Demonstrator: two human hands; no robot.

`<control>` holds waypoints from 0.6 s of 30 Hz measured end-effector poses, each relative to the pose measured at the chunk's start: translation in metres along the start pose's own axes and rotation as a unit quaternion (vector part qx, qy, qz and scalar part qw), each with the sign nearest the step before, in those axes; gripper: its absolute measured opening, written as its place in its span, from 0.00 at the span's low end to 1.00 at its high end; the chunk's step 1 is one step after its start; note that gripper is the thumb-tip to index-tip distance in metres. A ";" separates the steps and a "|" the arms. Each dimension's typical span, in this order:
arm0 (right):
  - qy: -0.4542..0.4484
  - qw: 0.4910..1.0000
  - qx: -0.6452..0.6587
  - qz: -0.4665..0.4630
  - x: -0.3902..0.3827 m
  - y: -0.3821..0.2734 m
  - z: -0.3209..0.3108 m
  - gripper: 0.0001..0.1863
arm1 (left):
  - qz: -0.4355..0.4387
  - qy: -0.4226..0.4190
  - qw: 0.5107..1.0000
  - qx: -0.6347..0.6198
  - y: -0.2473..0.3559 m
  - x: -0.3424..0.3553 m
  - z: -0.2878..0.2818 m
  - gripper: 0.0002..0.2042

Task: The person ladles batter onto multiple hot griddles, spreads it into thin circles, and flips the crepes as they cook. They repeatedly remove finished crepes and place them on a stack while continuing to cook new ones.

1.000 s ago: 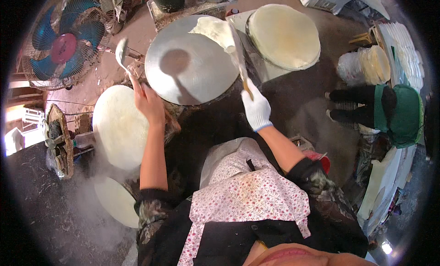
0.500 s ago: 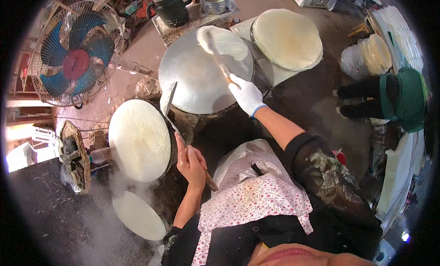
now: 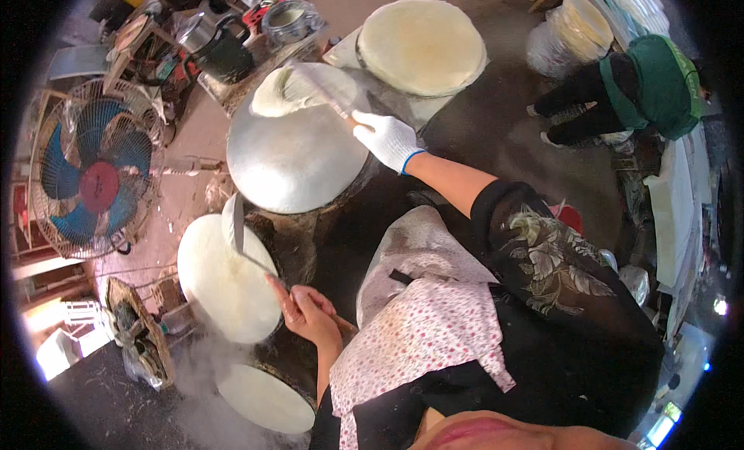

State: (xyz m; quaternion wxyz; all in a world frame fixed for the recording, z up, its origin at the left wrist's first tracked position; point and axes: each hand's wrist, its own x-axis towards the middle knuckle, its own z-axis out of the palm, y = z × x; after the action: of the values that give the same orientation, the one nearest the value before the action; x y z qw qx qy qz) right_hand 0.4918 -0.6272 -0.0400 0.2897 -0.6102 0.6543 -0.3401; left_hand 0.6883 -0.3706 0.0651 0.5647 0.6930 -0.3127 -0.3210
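My right hand (image 3: pixel 385 140), in a white knit glove, is closed around the wooden handle of a spreader (image 3: pixel 333 101). Its blurred head sits in pale batter (image 3: pixel 271 93) on the far part of a large domed metal griddle (image 3: pixel 287 167). My bare left hand (image 3: pixel 308 312) grips a long-handled spatula (image 3: pixel 252 258), whose wooden end runs back beside my apron. The flat blade of that spatula is over or against a round pale flatbread (image 3: pixel 221 283) on the left; whether they touch is unclear. Nearer, another pale round (image 3: pixel 266 398) lies amid steam.
A caged fan (image 3: pixel 99 186) with blue blades stands at the left. Beyond the griddle are a dark jug (image 3: pixel 221 55) and a plastic-wrapped pot (image 3: pixel 293 20). A flatbread stack (image 3: pixel 422 47) sits far right of it. Someone in green (image 3: pixel 659 86) stands at the right, near wrapped stacks (image 3: pixel 570 35).
The whole view has shifted. The spreader has swept leftward, carrying batter across the griddle's far part. The spatula blade has gone from the griddle's edge to the left flatbread.
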 end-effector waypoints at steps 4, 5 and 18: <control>-0.155 0.986 0.015 -0.054 0.001 -0.032 0.002 0.20 | 0.034 0.018 0.998 0.045 0.010 -0.008 0.004 0.29; -0.207 0.977 0.030 -0.044 0.005 -0.040 0.001 0.21 | 0.034 0.025 0.997 0.058 0.011 -0.011 0.006 0.29; -0.357 0.919 0.152 -0.065 0.053 0.016 0.003 0.24 | 0.007 0.053 0.998 0.018 0.029 -0.036 0.081 0.29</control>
State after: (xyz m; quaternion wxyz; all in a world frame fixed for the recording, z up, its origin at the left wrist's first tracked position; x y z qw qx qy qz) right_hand 0.4801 -0.6795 -0.0523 0.5711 -0.6807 0.4065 -0.2130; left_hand 0.5996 -0.3940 0.0847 0.5702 0.7170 -0.2924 -0.2744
